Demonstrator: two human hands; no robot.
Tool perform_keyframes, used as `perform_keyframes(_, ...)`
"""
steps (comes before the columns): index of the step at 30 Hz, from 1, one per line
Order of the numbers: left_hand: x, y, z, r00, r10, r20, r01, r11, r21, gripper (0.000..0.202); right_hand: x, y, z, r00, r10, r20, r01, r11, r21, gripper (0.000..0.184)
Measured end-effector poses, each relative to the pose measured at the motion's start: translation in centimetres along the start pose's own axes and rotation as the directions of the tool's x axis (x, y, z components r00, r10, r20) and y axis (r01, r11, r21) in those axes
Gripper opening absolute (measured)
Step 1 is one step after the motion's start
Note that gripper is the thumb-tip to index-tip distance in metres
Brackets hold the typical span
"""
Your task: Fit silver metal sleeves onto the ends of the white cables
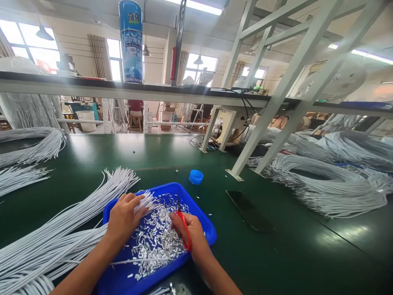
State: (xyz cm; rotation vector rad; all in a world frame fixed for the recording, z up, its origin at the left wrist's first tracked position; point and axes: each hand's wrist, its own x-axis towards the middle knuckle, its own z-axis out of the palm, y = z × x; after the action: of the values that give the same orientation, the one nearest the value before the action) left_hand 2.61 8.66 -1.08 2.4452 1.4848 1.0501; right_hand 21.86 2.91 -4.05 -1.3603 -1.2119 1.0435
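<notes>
My left hand (125, 215) is closed around a bundle of white cables (147, 201), whose cut ends point right over a blue tray (196, 200). Small silvery metal pieces (159, 231) lie scattered and heaped across the tray's floor. In my right hand (193, 233) is a pair of red-handled scissors (186, 231), with the dark blades pointing up and away from me. The blades stand apart from the cable ends. One single white cable (135, 260) crosses the near part of the tray. Whether the scissor blades are spread, I cannot tell.
Long white cable bundles (73, 213) cover the left of the green table (159, 155). A blue cap (195, 177) and a dark phone (249, 209) lie beyond and right of the tray. Cable coils (322, 180) sit at right, past slanted metal posts (260, 119). A spray can (131, 43) stands on the shelf.
</notes>
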Motion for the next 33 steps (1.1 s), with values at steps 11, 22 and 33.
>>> perform_keyframes(11,-1.5,0.5,-0.6,0.923,-0.216,0.318,0.360,0.777,-0.516,0.023,-1.2,-1.2,1.4,0.981,-0.124,0.152,0.185,0.841,-0.509,0.038)
perform_keyframes(22,-1.7,1.2,-0.5,0.945,-0.214,0.248,0.311,0.823,-0.476,0.017,-0.9,-0.1,2.0,0.982,-0.106,0.159,0.175,0.828,-0.533,0.044)
perform_keyframes(33,-1.5,0.7,-0.6,0.790,-0.213,0.575,0.600,0.464,-0.652,0.032,-0.4,0.3,1.9,0.961,-0.206,0.185,0.275,0.802,-0.531,0.040)
